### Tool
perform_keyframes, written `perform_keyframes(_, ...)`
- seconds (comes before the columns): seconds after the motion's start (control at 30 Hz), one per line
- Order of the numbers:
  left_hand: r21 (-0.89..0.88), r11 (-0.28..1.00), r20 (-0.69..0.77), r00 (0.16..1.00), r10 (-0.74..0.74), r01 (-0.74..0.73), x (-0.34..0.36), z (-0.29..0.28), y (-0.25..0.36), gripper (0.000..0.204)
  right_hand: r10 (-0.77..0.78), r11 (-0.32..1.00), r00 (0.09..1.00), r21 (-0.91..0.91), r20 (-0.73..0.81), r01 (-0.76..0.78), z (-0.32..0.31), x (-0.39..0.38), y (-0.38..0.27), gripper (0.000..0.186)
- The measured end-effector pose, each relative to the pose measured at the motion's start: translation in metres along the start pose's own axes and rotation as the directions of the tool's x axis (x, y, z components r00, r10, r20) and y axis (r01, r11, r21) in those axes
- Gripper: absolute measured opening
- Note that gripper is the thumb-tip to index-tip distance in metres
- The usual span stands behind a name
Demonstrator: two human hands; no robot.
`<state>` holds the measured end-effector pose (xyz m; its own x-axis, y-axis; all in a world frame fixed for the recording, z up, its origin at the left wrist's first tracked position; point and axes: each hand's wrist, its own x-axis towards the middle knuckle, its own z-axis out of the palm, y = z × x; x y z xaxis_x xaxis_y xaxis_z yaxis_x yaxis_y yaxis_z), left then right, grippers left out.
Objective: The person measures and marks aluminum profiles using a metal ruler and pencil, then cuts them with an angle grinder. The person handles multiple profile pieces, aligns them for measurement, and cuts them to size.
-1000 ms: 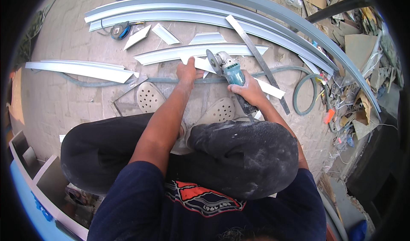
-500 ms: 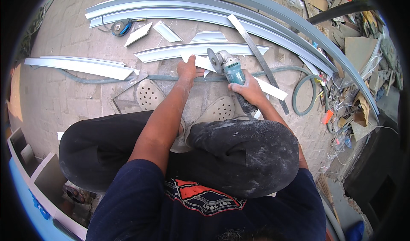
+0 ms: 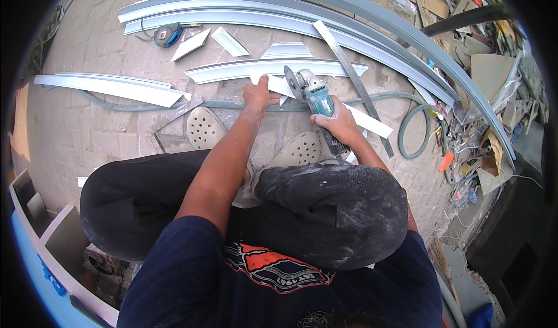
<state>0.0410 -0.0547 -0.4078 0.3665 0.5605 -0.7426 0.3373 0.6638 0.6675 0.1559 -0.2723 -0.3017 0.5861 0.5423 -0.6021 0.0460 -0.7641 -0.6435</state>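
My right hand (image 3: pixel 339 120) is wrapped round the body of a teal and black angle grinder (image 3: pixel 319 98). The grinder's thin cutting disc (image 3: pixel 293 83) is upright at its far left end, close over a white trim strip (image 3: pixel 370 122). That strip slants from upper left to lower right, passing under the grinder. Near its left end, my left hand (image 3: pixel 259 93) grips the strip, thumb on top; some fingers are hidden. Just beyond lies a longer white profile (image 3: pixel 221 71). A flat metal bar (image 3: pixel 349 72) crosses over the right end of that profile.
Long grey-white profiles (image 3: pixel 244 17) curve across the far side. Short offcuts (image 3: pixel 230 41) and a blue tape measure (image 3: pixel 168 35) lie before them. A steel square (image 3: pixel 180 117) and another profile (image 3: pixel 116 91) sit left. A grey hose (image 3: pixel 401 131) coils right, beside a debris heap (image 3: pixel 488 78).
Both hands, the grinder and the strip hold nearly the same place. Only a very slight shift of the whole view shows.
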Motion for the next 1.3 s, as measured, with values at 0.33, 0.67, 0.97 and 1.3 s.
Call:
perform_keyframes(0.33,-0.016,1.0,-0.008,1.0,0.014,-0.014,0.001,0.0,-0.002,0.048,-0.017,0.999,1.0,-0.047,-0.014,0.016,0.0,0.0,-0.004,0.089)
perform_keyframes(0.67,-0.025,1.0,-0.003,1.0,-0.004,0.004,0.0,-0.002,-0.002,0.048,-0.012,0.999,1.0,-0.039,-0.008,0.011,0.001,0.0,-0.007,0.088)
perform_keyframes(0.97,0.002,1.0,-0.021,1.0,-0.006,0.006,-0.003,-0.001,-0.001,0.052,0.028,0.998,0.998,-0.063,0.056,-0.024,-0.004,-0.003,-0.018,0.086)
perform_keyframes(1.3,0.001,1.0,-0.021,1.0,0.007,-0.007,-0.008,-0.001,0.005,0.048,-0.008,0.996,1.0,-0.086,0.016,0.009,0.0,0.003,-0.009,0.088)
